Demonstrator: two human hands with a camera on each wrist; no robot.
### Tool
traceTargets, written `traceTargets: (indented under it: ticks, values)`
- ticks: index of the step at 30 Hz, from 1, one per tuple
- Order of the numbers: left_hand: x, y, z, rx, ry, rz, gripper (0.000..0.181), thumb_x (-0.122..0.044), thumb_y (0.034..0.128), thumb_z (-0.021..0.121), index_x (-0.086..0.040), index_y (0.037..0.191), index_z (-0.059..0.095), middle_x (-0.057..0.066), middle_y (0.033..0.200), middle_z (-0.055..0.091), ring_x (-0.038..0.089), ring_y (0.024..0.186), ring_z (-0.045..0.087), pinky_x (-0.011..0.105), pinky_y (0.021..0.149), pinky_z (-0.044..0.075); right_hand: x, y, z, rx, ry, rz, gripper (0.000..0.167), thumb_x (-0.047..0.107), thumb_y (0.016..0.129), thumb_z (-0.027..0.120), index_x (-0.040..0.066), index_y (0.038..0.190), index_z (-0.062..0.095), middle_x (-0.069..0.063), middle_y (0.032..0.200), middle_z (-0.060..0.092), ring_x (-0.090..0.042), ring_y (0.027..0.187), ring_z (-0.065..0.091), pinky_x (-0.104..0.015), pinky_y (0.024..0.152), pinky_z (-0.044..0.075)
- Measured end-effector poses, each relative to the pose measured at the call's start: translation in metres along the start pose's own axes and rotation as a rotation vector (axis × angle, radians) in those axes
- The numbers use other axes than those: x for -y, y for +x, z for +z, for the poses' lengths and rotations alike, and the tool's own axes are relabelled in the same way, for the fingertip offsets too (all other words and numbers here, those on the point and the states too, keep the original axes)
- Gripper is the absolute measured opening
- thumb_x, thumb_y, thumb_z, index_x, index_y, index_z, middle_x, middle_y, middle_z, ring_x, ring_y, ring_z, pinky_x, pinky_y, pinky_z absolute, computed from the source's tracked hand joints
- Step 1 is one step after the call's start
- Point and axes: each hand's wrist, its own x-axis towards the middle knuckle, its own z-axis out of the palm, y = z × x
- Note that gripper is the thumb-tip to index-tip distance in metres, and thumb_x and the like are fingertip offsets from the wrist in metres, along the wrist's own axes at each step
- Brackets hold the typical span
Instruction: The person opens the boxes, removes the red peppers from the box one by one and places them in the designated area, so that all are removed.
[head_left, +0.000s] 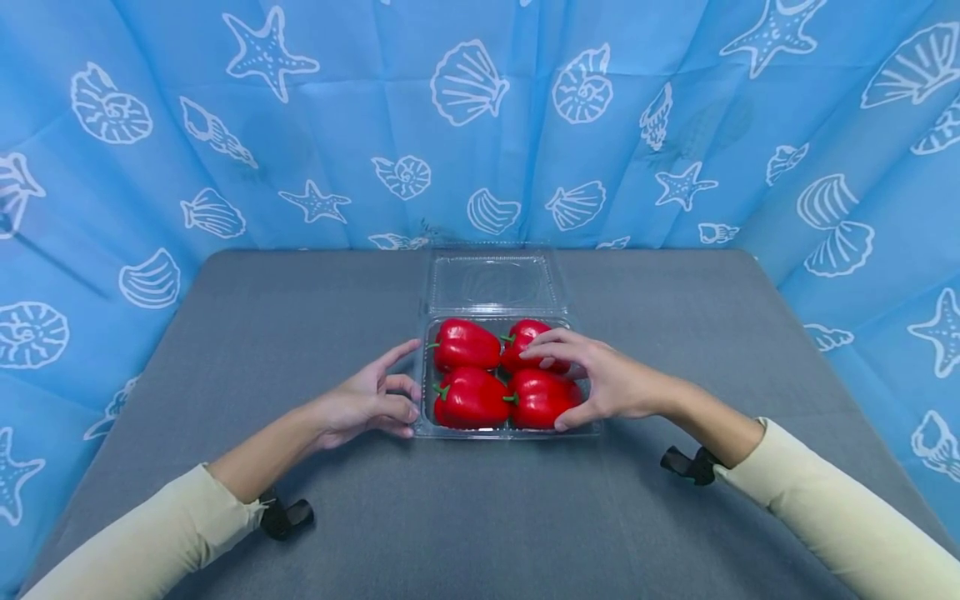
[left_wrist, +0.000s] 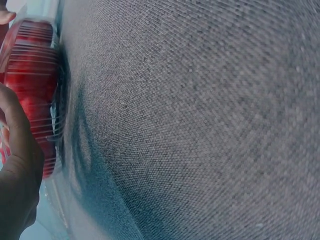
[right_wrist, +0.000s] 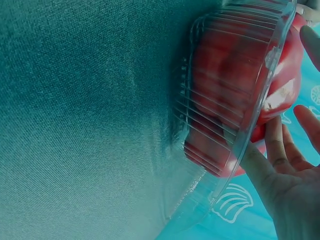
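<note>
A clear hinged plastic box point(head_left: 491, 435) lies with its lid point(head_left: 491, 283) folded back. Inside sit several red bell peppers with green stems, in two rows. My right hand point(head_left: 615, 379) spans the front right pepper point(head_left: 540, 402): its thumb is at the near side, the other fingers behind it. Some of those fingers pass over the back right pepper point(head_left: 519, 333) and hide part of it. In the right wrist view, fingers reach down inside the box wall point(right_wrist: 270, 75). My left hand point(head_left: 367, 400) touches the box's left side, index finger extended, the others loosely bent.
A grey cloth-covered table point(head_left: 300, 325) lies beneath the box. Behind and around it hangs a blue curtain point(head_left: 510, 150) with white shells and starfish. Dark straps with small black devices point(head_left: 288, 517) show at both forearms beside the light sleeves.
</note>
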Motion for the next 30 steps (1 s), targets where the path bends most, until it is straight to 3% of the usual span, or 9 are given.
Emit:
traceTargets:
  ticks: [30]
  values:
    - [0.0005,0.0007,0.0009,-0.002,-0.007,0.001,0.091,0.003,0.0899,0.06,-0.025,0.159,0.009,0.008,0.104,0.056,0.02,0.081,0.065,0.039,0.08,0.06,0.0045,0.0062,-0.0012,0.049,-0.109,-0.001,0.075,0.015,0.073,0.086,0.011,0.14,0.053,-0.01,0.145,0.038,-0.029,0.13,0.039,-0.037,0.091,0.055]
